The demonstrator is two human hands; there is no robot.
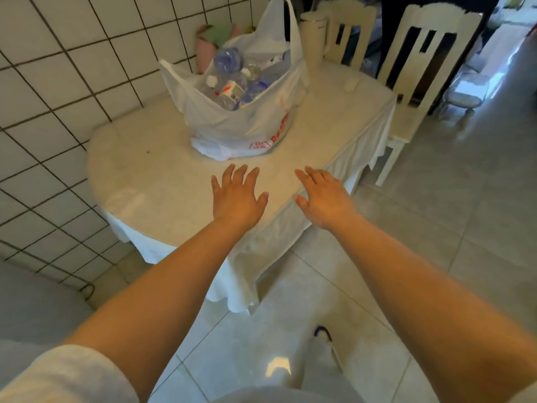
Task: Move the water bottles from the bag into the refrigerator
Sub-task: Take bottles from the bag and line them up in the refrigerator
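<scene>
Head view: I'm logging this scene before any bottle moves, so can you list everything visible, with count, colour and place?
white plastic shopping bag: one, white with red print, on the table, open.
clear plastic water bottles: several, exact count unclear, inside the bag.
oval table with white cloth: one, cream, against the tiled wall.
cream wooden chairs: two, at the table's far side.
cream cylindrical container: one, behind the bag.
left hand: open, above the table.
right hand: open, above the table's edge.
</scene>
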